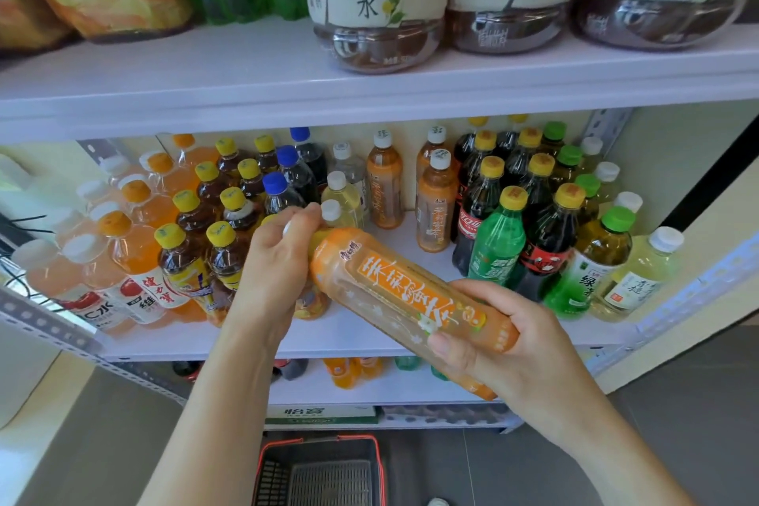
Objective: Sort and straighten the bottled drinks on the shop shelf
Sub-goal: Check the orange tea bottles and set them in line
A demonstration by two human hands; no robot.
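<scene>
An orange-labelled tea bottle (394,300) lies tilted in front of the middle shelf (361,337), cap end up to the left. My left hand (275,259) grips its cap end, and the cap is hidden under the fingers. My right hand (505,345) grips its lower body. Three matching orange tea bottles (435,209) stand behind it at mid shelf. Cola bottles (476,214) and green bottles (497,246) stand to the right. Yellow-capped dark tea bottles (185,255) stand to the left.
Large bottles (378,0) fill the upper shelf. Blue-capped bottles (283,185) and pale yellow bottles (345,197) stand behind my left hand. Orange and pink drinks (123,242) crowd the shelf's left end. A red shopping basket (320,472) sits on the floor below.
</scene>
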